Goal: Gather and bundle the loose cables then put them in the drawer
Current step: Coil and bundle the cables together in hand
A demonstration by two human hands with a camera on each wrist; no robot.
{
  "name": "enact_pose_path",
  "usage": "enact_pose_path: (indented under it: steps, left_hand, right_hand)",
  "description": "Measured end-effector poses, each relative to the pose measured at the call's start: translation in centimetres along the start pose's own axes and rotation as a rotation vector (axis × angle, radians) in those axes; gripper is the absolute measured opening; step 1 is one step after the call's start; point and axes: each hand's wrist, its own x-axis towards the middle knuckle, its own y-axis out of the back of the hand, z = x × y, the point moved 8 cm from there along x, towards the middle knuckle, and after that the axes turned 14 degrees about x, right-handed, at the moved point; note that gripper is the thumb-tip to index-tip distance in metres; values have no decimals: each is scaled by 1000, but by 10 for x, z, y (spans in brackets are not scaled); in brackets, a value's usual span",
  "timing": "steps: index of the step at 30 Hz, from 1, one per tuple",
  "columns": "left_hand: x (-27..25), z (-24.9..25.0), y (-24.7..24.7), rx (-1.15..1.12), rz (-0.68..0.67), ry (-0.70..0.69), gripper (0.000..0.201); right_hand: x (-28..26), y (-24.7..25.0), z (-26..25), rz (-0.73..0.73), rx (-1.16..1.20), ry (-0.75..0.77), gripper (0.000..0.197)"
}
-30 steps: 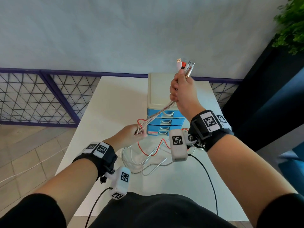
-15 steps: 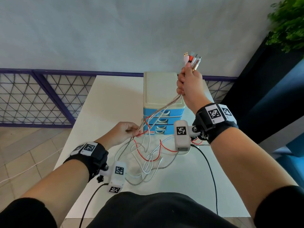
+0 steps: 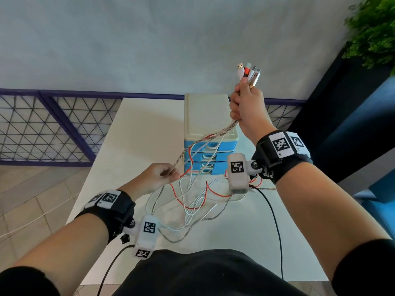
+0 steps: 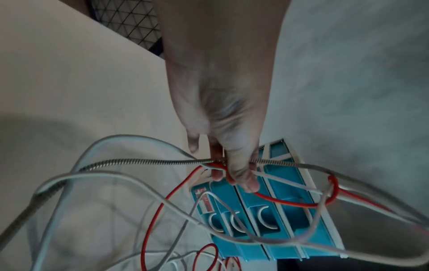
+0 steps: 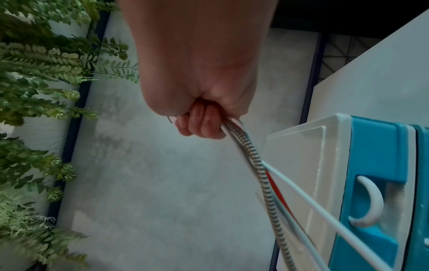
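Note:
My right hand [image 3: 245, 103] is raised above the drawer unit and grips several cables [image 3: 205, 137] near their plug ends [image 3: 249, 72], which stick up out of the fist. Red, white and braided metal cables [image 5: 253, 152] run down from it. Lower and to the left, my left hand [image 3: 159, 178] pinches the same cables [image 4: 162, 162] between thumb and fingers. Below it the rest hangs in loose loops [image 3: 192, 206] onto the table. The blue and white drawer unit [image 3: 210, 133] stands behind, its three drawers [image 4: 262, 218] shut.
The white table [image 3: 139, 129] ends at a purple mesh railing [image 3: 53, 124] and a grey wall. A plant [image 3: 374, 35] hangs at the upper right above a dark blue panel. Black camera leads [image 3: 275, 221] trail across the table near its front edge.
My right hand has lifted higher and to the right with the plug ends. My left hand has slid down along the cables, which now hang slacker and more spread out.

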Motion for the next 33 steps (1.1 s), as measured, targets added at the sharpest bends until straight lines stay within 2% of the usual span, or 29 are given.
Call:
enact_pose_path:
  steps: [3, 6, 10, 12, 14, 16, 18, 19, 21, 23, 25, 27, 29, 33]
  left_hand:
    - [7, -19, -6, 313, -94, 40, 15]
    - [8, -32, -3, 655, -138, 143, 10]
    - [14, -27, 1, 822, -158, 196, 8]
    - [15, -20, 0, 766, -208, 186, 5]
    - [15, -6, 3, 590, -223, 155, 31]
    - [18, 27, 22, 328, -57, 71, 48]
    - [17, 69, 46, 119, 191, -75, 39]
    - [16, 88, 50, 49, 243, -125, 29]
    - [12, 124, 42, 21, 188, -186, 42]
    - [9, 151, 26, 180, 95, -225, 48]
    - [9, 165, 15, 259, 103, -286, 31]
    - [11, 166, 17, 180, 162, -304, 27]
    - [16, 155, 17, 115, 145, -272, 31]
    - [11, 115, 1, 87, -119, -98, 37]
  right_hand:
    - [-3, -9, 4, -43, 30, -11, 34]
    - [-5, -15, 2, -83, 68, -15, 34]
    - [-9, -19, 5, -127, 110, -27, 34]
    - [-11, -22, 7, -153, 100, -27, 35]
    - [-13, -23, 5, -179, 82, -28, 34]
    - [-14, -23, 5, -207, 58, -35, 32]
    - [-17, -26, 11, -234, 35, -52, 29]
    - [-20, -28, 17, -250, 34, -66, 28]
    - [-26, -37, 27, -289, 52, -92, 26]
    - [-31, -47, 33, -316, 69, -95, 26]
    - [-32, -52, 31, -305, 46, -60, 26]
    - [-33, -53, 28, -295, 13, -16, 27]
    - [-33, -49, 28, -284, 42, -26, 28]
    - [-24, -32, 23, -192, 159, -82, 28]
